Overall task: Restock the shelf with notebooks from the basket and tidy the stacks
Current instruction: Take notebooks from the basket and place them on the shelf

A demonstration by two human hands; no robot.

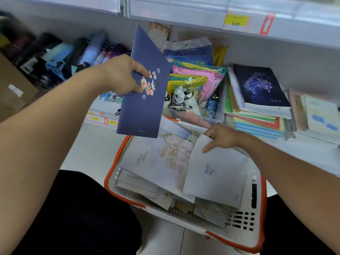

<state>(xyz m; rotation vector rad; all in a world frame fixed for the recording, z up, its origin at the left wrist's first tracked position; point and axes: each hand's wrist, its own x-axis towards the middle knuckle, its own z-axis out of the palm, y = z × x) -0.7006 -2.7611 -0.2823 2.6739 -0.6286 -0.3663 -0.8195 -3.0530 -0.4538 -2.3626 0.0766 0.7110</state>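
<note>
Basket (257,236): white with orange rim, full of pale notebooks.
Clear tub (219,115): on the shelf, holds bright packets.
Left hand (121,74): raised, pinching a dark blue flower notebook (145,100) above the basket.
Right hand (223,138): low in the basket, gripping a pale notebook (217,172) by its top edge.

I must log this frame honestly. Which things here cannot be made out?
- Lower notebooks in the basket: covered by the top ones, head view.
- Small print on the blue notebook: too small.
- Price tag text above "6.00": blurred.
- Right hand fingertips: tucked behind a pale notebook.
</note>
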